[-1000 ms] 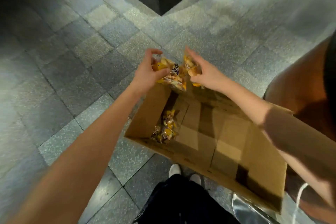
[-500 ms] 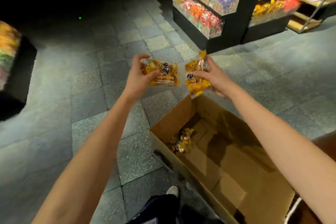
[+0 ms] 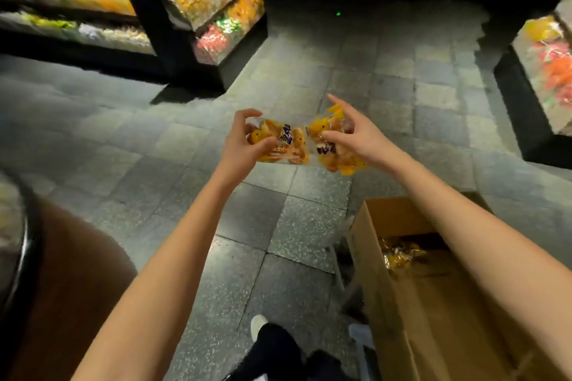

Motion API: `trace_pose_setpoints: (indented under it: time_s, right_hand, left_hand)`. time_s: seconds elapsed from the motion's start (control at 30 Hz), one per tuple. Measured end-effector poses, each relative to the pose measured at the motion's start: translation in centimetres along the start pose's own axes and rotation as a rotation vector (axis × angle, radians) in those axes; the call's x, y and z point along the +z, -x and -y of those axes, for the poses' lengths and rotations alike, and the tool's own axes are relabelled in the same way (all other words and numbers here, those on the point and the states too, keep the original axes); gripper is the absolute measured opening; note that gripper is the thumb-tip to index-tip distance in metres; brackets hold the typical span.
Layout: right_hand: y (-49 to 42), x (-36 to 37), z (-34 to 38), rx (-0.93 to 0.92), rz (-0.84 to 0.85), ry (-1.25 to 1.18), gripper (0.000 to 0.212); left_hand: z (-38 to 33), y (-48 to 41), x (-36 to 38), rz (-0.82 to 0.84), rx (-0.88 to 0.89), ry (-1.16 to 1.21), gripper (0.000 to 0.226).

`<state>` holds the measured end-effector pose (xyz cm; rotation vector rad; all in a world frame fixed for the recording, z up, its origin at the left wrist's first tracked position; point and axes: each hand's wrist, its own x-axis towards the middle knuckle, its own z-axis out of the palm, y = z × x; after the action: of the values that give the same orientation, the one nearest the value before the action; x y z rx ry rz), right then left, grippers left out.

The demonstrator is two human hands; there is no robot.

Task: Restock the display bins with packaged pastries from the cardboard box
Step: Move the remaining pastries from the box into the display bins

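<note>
Left hand [image 3: 243,145], right hand [image 3: 356,136] (pastry packs [image 3: 291,145])

I'm holding one clear, yellow-printed pastry pack [image 3: 280,142] in my left hand [image 3: 244,145] and a tilted second pack [image 3: 332,145] in my right hand [image 3: 356,139], side by side. A few spare packs [image 3: 399,254] are lying inside the open cardboard box [image 3: 368,257] on the floor.
</note>
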<state>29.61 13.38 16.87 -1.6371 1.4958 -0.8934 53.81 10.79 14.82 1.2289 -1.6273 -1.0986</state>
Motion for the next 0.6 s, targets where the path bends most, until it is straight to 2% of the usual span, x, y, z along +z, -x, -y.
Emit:
trace_pose_setpoints:
  time_s: [0.13, 0.33, 0.6]
  right_hand:
    - [-2.5, 7.9, 5.0, -0.088, 0.115, 0.029, 0.069]
    - [-2.9, 21.1, 13.2, -0.188, 0.319, -0.013, 0.076]
    - [2.3, 42.0, 25.6, -0.443, 0.617, 0.053, 0.062]
  left_hand:
    - [2.0, 5.2, -7.8, -0.168, -0.04, -0.025, 0.047]
    - [4.8, 14.5, -19.7, -0.434, -0.082, -0.045, 0.048]
    - [8.6, 31.6, -36.8, -0.72, -0.213, -0.18, 0.05]
